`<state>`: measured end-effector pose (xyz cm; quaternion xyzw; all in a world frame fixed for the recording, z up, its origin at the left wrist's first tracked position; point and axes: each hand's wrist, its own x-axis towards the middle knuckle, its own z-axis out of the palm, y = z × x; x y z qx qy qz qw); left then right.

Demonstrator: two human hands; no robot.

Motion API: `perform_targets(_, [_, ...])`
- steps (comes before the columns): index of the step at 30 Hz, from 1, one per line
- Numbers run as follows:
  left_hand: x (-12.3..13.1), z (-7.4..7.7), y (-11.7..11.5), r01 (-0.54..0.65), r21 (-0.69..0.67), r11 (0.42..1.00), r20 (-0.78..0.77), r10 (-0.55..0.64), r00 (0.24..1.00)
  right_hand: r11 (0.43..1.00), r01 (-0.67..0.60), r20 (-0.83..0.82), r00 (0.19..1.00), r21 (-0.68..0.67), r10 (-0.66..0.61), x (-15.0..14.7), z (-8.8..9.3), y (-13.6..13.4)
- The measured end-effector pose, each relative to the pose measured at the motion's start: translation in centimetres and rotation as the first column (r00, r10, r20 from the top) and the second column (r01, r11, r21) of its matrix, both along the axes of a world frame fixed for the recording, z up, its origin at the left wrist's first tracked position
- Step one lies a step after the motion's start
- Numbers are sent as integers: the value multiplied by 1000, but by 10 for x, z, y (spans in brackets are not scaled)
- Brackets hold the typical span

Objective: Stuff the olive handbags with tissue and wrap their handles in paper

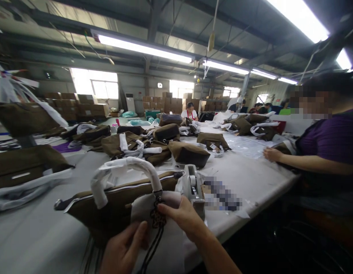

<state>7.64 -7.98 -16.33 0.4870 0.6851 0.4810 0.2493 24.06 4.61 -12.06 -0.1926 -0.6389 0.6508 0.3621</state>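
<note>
An olive-brown handbag (113,209) with a white zipper stands on the table before me, its handles (144,167) wrapped in white film. From the base of the near handle hangs a leopard-patterned bag charm (158,217) with long dark cords. A sheet of white paper (140,208) lies between charm and bag. My right hand (186,217) has its thumb on the top of the charm and its fingers behind the paper. Lower left, my left hand (126,243) is closed at the paper's lower edge, thumb against fingers; what is in its grip is partly hidden.
Right behind the handbag stands a grey tape dispenser (193,186), beside a blurred-out item (223,194). Several more brown bags (189,152) cover the far table, and others (24,163) lie left. A co-worker in a purple shirt (330,137) handles a bag at the right edge.
</note>
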Motion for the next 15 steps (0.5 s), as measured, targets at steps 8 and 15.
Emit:
perform_targets(8, [-2, 16, 2, -87, 51, 995, 226, 74, 971, 999, -32, 37, 999, -6, 32, 3, 8, 0])
perform_targets(15, [23, 26, 28, -100, 1, 995, 272, 96, 957, 958, 52, 137, 986, 281, -94, 6, 15, -2])
